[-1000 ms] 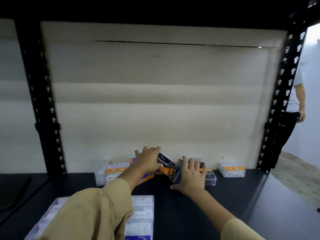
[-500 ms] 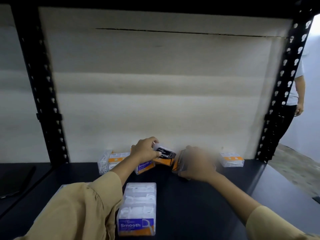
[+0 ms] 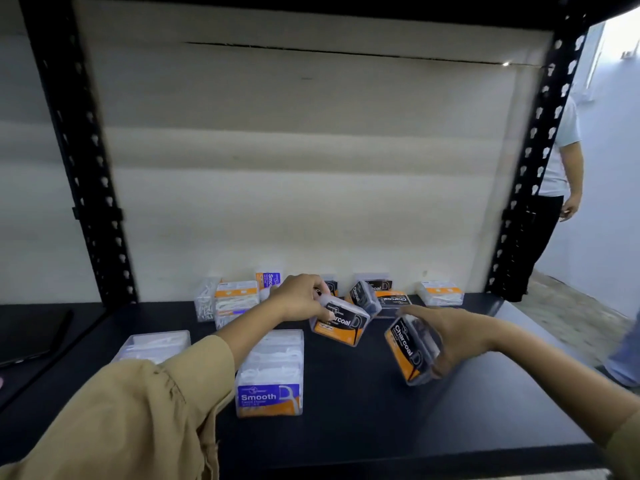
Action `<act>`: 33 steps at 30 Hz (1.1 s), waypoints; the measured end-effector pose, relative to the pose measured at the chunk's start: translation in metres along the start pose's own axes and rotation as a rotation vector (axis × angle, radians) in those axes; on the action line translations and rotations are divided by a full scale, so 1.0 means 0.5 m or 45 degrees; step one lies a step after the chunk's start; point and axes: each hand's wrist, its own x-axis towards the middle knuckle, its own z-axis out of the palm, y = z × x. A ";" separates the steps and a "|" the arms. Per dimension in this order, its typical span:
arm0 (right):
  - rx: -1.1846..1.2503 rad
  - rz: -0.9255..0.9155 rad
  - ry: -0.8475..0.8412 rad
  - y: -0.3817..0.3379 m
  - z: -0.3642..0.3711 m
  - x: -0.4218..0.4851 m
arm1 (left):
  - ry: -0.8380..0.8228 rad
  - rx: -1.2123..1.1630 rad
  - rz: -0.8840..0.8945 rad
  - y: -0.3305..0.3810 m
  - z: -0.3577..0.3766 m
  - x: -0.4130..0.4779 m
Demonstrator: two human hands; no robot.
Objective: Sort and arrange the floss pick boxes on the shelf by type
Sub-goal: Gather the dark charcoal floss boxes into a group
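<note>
Head view, sole view. Item: two Charcoal floss pick boxes, both now lifted out of the back cluster, where a second ago both hands were still pressed down among the boxes against the rear wall. Left hand [image 3: 299, 297], grip pinching the left Charcoal box [image 3: 341, 322] from above, tilted, held just forward of the cluster. Right hand [image 3: 450, 336], grip wrapped around the right Charcoal box [image 3: 412, 348], turned on end and carried further toward the shelf [image 3: 346, 431] front. Remaining at rear: further Charcoal boxes [image 3: 384, 297], white-pick boxes [image 3: 235, 299] and one at far right [image 3: 440, 292]. Front: Smooth box [image 3: 272, 372] with another clear box [image 3: 152, 344] to its left. Judgement: Charcoal type is being separated; placement beside the Smooth row is not yet done.
</note>
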 end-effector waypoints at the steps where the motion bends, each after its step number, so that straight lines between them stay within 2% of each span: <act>1: -0.020 0.004 -0.062 0.001 -0.006 -0.010 | -0.036 0.020 0.017 0.009 0.007 -0.006; 4: -0.128 0.028 -0.204 0.000 -0.018 -0.029 | -0.138 0.067 0.072 0.029 0.029 -0.016; 9: -0.437 0.052 -0.306 -0.007 -0.007 -0.032 | -0.252 0.214 0.130 0.050 0.046 -0.025; 13: -0.429 0.028 -0.396 -0.006 -0.002 -0.031 | -0.351 0.415 0.206 0.067 0.041 -0.041; 15: -0.299 0.012 -0.432 -0.004 -0.005 -0.032 | -0.391 0.501 0.217 0.070 0.040 -0.045; 18: -0.057 0.048 -0.326 -0.003 0.001 -0.027 | -0.395 0.545 0.257 0.077 0.042 -0.046; 21: -0.214 0.119 -0.061 -0.001 0.021 -0.009 | -0.381 0.606 0.311 0.089 0.052 -0.048; 23: -0.283 0.098 0.016 0.002 0.030 -0.001 | -0.366 0.631 0.335 0.097 0.057 -0.049; 33: -0.226 -0.038 -0.010 0.026 0.031 -0.023 | -0.432 0.535 0.422 0.111 0.070 -0.086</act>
